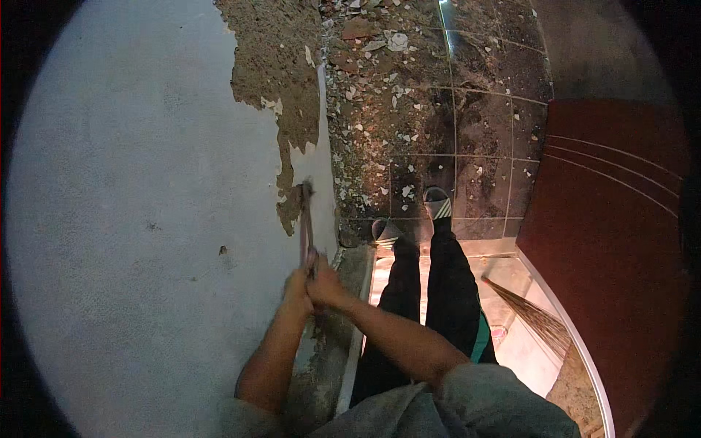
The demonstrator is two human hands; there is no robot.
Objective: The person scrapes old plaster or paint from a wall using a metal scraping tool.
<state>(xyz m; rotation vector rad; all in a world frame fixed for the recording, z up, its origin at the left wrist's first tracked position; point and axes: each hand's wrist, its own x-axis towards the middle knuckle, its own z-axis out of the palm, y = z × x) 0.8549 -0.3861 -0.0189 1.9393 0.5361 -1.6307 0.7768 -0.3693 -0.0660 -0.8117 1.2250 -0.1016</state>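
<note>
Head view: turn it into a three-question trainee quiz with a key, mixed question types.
1. True or false: the left hand and right hand are held far apart.
2. Where is the stick broom?
A) Between the feet
B) Right of the legs
C) Against the white wall
3. Fill in: pale chips lie scattered over the dark floor ____.

Key:
1. False; they are close together at the near end of the long-handled tool.
2. B.
3. Tiles.
</note>
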